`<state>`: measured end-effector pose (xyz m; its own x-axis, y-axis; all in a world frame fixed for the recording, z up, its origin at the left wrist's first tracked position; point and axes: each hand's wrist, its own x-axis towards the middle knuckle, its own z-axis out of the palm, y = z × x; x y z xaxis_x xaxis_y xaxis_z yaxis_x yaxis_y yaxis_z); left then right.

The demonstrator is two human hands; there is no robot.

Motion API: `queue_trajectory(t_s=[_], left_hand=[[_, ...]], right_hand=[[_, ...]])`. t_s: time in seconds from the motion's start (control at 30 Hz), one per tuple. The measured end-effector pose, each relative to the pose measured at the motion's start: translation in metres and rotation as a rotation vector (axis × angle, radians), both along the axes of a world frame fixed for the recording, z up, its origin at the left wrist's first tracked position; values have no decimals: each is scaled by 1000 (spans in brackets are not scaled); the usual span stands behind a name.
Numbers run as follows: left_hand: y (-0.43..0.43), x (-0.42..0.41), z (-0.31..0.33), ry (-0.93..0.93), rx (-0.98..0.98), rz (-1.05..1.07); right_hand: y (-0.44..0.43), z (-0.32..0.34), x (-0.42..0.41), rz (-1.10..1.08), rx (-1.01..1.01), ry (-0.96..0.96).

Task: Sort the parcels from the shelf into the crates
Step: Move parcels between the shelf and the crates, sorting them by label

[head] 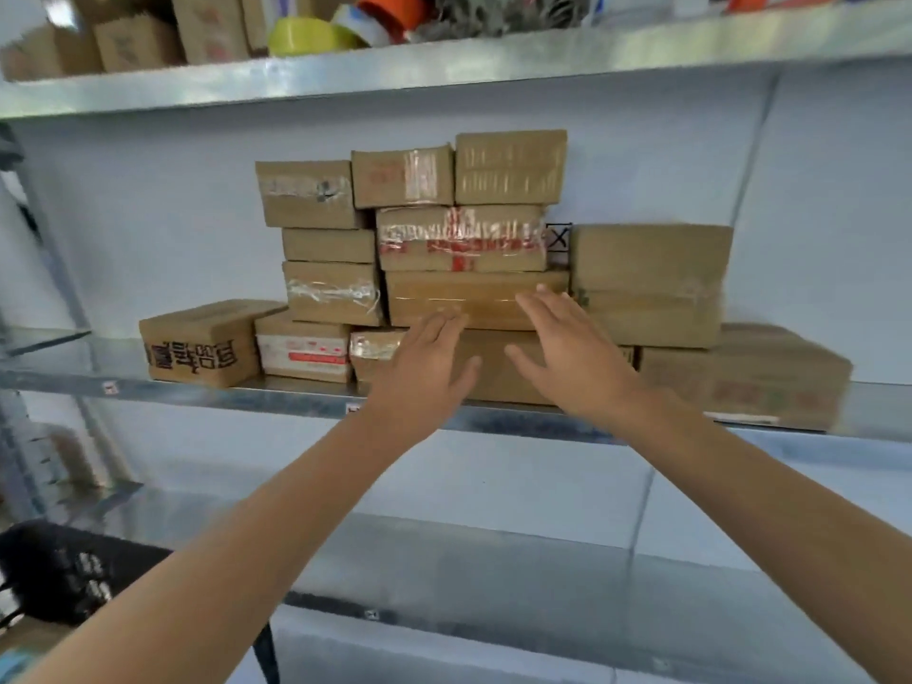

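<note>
Several brown cardboard parcels are stacked against the white back wall on the middle metal shelf [296, 399]. A wide flat parcel [474, 298] lies in the stack's centre under a parcel with red tape [461, 239]. Both my arms reach toward the stack. My left hand [424, 367] is open, fingers spread, in front of the bottom row parcel [498, 372]. My right hand [567, 353] is open too, its fingertips near the front of the wide flat parcel. Neither hand holds anything.
A large parcel [651, 283] sits right of the stack on another [750, 377]. A box with black print [202, 345] stands at the left. The upper shelf [444, 71] carries boxes and tape rolls [306, 37]. A black crate [69, 570] shows at lower left, beside a bare lower shelf [469, 570].
</note>
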<state>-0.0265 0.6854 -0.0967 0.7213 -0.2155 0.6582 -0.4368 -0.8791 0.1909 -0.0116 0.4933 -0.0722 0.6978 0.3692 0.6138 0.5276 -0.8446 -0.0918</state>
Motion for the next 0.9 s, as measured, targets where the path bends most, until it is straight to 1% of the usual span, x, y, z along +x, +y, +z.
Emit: queue_trajectory(t_s=[0.13, 0.27, 0.33, 0.4, 0.47, 0.57, 0.6, 0.67, 0.7, 0.77, 0.9], left_hand=[[-50, 24, 15, 33, -29, -112], [-94, 42, 32, 99, -131, -196], [-111, 48, 35, 153, -197, -220], [-124, 51, 37, 199, -272, -233], [-134, 53, 39, 238, -376, -239], [-144, 60, 41, 265, -520, -242], [-146, 62, 40, 283, -529, -239], [-149, 64, 38, 358, -516, -231], [-151, 64, 37, 398, -516, -223], [-153, 62, 35, 442, -570, -240], [-155, 49, 35, 424, -702, -362]], right_hand=[[-53, 13, 1, -106, 21, -66], [-103, 22, -3, -222, 91, -129], [-123, 23, -4, -288, 188, -204], [-140, 25, 0, -325, 323, -225], [-152, 25, 10, -332, 454, -114], [-159, 27, 27, -256, 731, 199], [-159, 27, 34, -228, 812, 287], [-157, 26, 45, -202, 903, 415], [-156, 25, 48, -184, 923, 440], [-155, 19, 51, -143, 950, 428], [-162, 14, 40, -93, 987, 336]])
